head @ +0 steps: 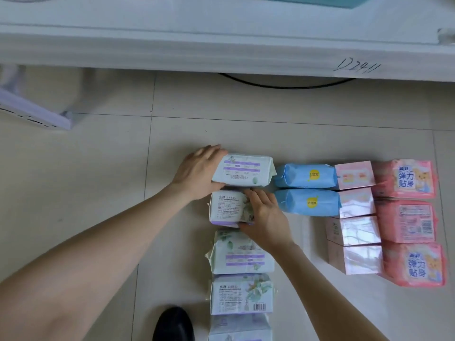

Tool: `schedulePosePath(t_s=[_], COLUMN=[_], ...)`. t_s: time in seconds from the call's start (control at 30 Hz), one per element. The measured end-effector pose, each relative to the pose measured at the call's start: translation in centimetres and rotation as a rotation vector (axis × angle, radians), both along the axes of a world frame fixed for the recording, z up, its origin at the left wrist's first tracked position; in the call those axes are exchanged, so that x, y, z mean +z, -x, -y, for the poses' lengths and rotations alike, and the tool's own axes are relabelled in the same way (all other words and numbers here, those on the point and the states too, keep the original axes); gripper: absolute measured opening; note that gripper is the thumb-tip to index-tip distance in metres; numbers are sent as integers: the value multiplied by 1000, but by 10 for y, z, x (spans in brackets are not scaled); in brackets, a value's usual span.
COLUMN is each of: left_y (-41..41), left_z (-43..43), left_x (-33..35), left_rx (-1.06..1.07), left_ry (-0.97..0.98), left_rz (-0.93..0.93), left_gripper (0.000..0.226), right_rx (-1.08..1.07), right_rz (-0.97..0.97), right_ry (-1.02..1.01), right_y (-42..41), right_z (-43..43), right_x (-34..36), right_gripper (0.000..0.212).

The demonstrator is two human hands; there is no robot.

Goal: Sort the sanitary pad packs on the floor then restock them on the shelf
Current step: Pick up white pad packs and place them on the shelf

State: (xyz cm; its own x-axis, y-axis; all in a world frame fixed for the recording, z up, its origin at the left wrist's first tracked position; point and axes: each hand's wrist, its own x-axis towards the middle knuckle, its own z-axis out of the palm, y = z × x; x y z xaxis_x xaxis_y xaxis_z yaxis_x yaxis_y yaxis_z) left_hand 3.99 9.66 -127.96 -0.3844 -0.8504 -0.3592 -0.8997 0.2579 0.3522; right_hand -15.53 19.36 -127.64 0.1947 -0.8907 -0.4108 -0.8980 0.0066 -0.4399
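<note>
Pad packs lie sorted in columns on the tiled floor. Several white-and-purple packs form the left column. My left hand [199, 169] grips the left end of the farthest white pack [246, 171]. My right hand [267, 215] rests on the right side of the second white pack [227, 209], fingers curled over it. To the right lie two blue packs [305, 177], then a column of several glossy pale pink boxes [354, 175], then three bright pink packs [406, 178] at the far right.
The white shelf base [221, 52], marked with handwritten characters, runs across the top, a black cable [283, 86] under it. A white bracket [37, 114] lies on the floor at left. A black shoe [174, 324] shows at the bottom.
</note>
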Motion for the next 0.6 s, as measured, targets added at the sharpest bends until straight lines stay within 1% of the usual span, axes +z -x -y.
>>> schedulePosePath(t_s=[0.13, 0.27, 0.37, 0.6], left_y=[6, 4, -4, -30], left_z=[5, 5, 4, -16], left_x=[3, 11, 21, 65], left_rx=[34, 89, 159, 361], left_ry=[-79, -58, -10, 58], left_rz=[-81, -155, -164, -187], left_gripper=[74, 63, 62, 63], right_rx=[-23, -37, -55, -76], right_rz=[6, 10, 13, 1], right_ry=[-21, -34, 0, 90], right_y=[-3, -5, -6, -4], right_z=[0, 4, 9, 2], right_x=[0, 7, 17, 67], right_gripper=[74, 58, 52, 50])
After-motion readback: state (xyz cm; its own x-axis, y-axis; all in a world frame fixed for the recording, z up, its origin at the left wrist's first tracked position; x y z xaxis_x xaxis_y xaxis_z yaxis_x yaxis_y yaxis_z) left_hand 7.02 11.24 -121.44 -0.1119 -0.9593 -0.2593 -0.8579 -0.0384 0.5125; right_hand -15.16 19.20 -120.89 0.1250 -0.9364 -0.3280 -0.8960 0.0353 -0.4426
